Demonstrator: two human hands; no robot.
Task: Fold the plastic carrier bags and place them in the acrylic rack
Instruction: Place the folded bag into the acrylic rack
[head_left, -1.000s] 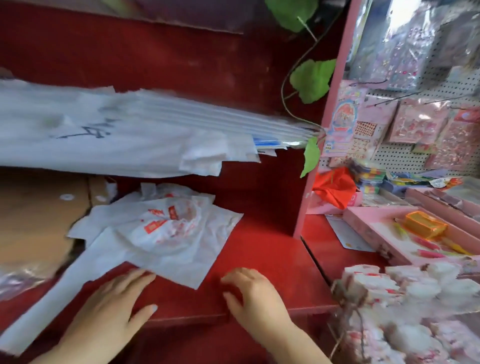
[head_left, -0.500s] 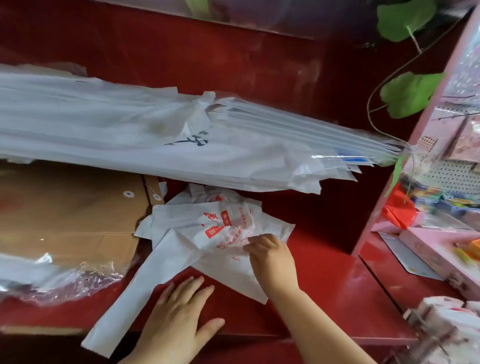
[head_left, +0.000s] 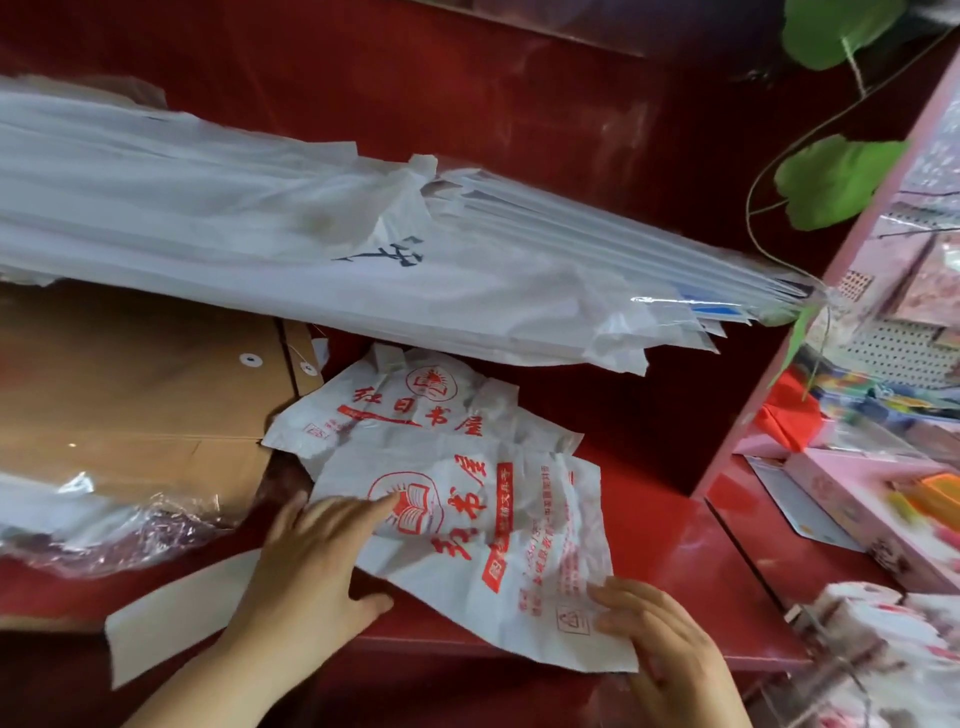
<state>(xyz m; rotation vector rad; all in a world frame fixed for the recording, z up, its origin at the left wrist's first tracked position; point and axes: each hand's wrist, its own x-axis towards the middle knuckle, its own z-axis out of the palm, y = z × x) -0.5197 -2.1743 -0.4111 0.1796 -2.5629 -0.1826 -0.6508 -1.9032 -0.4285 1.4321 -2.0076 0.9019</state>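
The red shelf (head_left: 675, 545) carried everything; across its back lay a long bundle of white sheets (head_left: 260, 249), partly in a clear sleeve, overhanging what sat below; to the left a clear wrapper (head_left: 104, 525) held a stack of brown envelopes (head_left: 130, 389); at the right a pink box (head_left: 841, 493) held something orange, too blurred to name; at the lower right a clear rack (head_left: 883, 639) seemed to hold white-and-red bundles, also blurred. In the middle of the shelf the front carrier bag (head_left: 519, 519), white with red print, lay crumpled and spread flat, its near corner past the shelf's front edge; a second carrier bag (head_left: 415, 405) lay behind it, partly under it and tucked beneath the bundle; a long white strip (head_left: 171, 608) ran out to the lower left. The left hand (head_left: 306, 571) pressed flat on the front bag's left side, fingers spread; the right hand (head_left: 660, 639) rested on its near right corner, fingers loosely straight; green leaves (head_left: 831, 176) hung at the upper right.
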